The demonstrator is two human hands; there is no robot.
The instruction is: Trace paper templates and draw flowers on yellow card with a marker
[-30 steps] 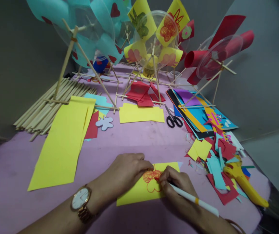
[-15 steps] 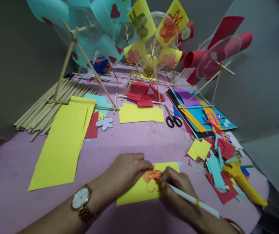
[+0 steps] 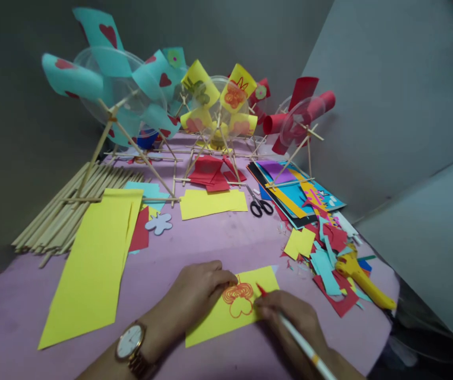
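On the table in front of me lies a yellow paper sheet (image 3: 208,328). It bears a red-orange butterfly drawing (image 3: 239,300), its upper wings filled with looping lines and its lower wings only outlined. My left hand (image 3: 200,287), with a wristwatch (image 3: 130,342) on the wrist, lies on the sheet's left part, fingers loosely bent and fingertips beside the drawing. At the right, my right hand (image 3: 289,316) is closed round a white felt-tip pen (image 3: 301,340) with a red tip. That tip is just right of the drawing, seemingly lifted off the paper.
Long yellow sheets (image 3: 87,269) and wooden sticks (image 3: 60,211) lie left. Behind stand paper pinwheels on stick frames, one of them yellow (image 3: 200,89). Scissors (image 3: 261,207), a grey butterfly shape (image 3: 158,224), paper scraps (image 3: 326,269) and a yellow glue gun (image 3: 368,282) lie around.
The pen tip has left the butterfly drawing and moved to its right, and my right hand has drawn back a little, uncovering the lower wings. The camera view has tilted up.
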